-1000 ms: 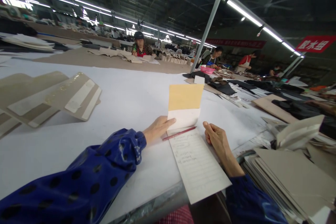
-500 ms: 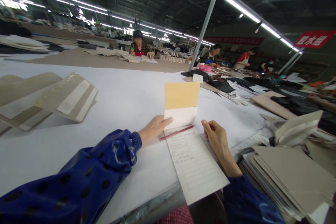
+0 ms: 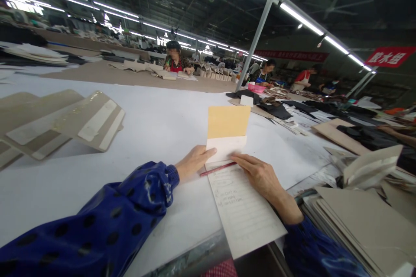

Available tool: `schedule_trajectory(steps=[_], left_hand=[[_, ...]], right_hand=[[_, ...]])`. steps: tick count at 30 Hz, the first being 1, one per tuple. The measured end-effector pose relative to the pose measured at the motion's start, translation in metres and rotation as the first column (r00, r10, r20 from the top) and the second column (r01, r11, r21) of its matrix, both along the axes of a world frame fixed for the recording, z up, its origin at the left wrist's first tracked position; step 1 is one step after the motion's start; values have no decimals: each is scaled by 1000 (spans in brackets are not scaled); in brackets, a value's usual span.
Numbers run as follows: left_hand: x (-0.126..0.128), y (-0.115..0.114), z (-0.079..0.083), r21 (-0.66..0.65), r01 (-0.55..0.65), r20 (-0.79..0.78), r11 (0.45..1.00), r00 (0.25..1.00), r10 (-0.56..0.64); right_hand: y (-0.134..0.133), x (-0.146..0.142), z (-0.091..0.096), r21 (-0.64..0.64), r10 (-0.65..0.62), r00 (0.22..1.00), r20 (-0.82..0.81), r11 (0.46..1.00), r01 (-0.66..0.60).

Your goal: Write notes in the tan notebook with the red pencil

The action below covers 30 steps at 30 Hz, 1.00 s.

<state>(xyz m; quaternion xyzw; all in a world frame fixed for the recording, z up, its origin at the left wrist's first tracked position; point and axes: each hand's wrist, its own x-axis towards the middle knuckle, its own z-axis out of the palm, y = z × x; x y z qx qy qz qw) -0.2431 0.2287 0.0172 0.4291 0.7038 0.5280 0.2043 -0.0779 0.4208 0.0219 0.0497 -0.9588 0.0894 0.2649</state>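
Left hand (image 3: 196,162) part-closed, thumb over the raised leaf (image 3: 224,146) of the notepad (image 3: 248,214), apparently steadying it upright; right hand (image 3: 261,177) loosely curled at the pencil (image 3: 216,169), grip indeterminable; notepad lies between the hands, overhanging the worktop (image 3: 162,134) edge.

Deep blue it was on your left sleeve (image 3: 120,216), splashed with black polka dots, and blue again on your right sleeve (image 3: 320,246)! Your notebook (image 3: 240,207) flashed a warm yellow panel (image 3: 229,121), then white, then an off-white page with faint ruled lines and grey scrawl. Your pen (image 3: 216,169) was dark red, the bench (image 3: 156,130) white, the pale-striped pieces (image 3: 91,117) taupe; beyond, a basin (image 3: 256,88) popped pink and a sign (image 3: 391,56) blazed red with white characters.
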Motion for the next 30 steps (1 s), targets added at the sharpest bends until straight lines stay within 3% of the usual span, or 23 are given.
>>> schedule_trajectory(steps=[5, 10, 14, 17, 20, 23, 27, 30], left_hand=[[2, -1, 3, -21, -17, 47, 1000, 999, 18], [4, 0, 7, -45, -76, 83, 996, 993, 79], [3, 1, 8, -15, -177, 107, 984, 978, 178], [-2, 1, 7, 16, -314, 124, 949, 943, 310], [-6, 2, 5, 30, -396, 135, 918, 912, 388], [-8, 2, 3, 50, -379, 138, 924, 919, 370], [-8, 3, 2, 65, -350, 139, 934, 930, 339], [-8, 3, 1, 54, -346, 150, 937, 930, 335]], right_hand=[[-3, -10, 7, 259, 3, 986, 169, 965, -47], [-4, -9, 12, 303, -10, 983, 181, 952, -46], [4, 3, 18, 132, -22, 996, 81, 991, 11], [-2, 16, 26, -168, -102, 992, -78, 982, 88], [-25, 26, 34, -521, -184, 974, -136, 849, 88], [-54, 25, 34, -736, -111, 993, -36, 676, 49], [-72, 17, 25, -863, 34, 997, 64, 504, 38], [-66, 15, 24, -885, 35, 998, 54, 464, 31]])
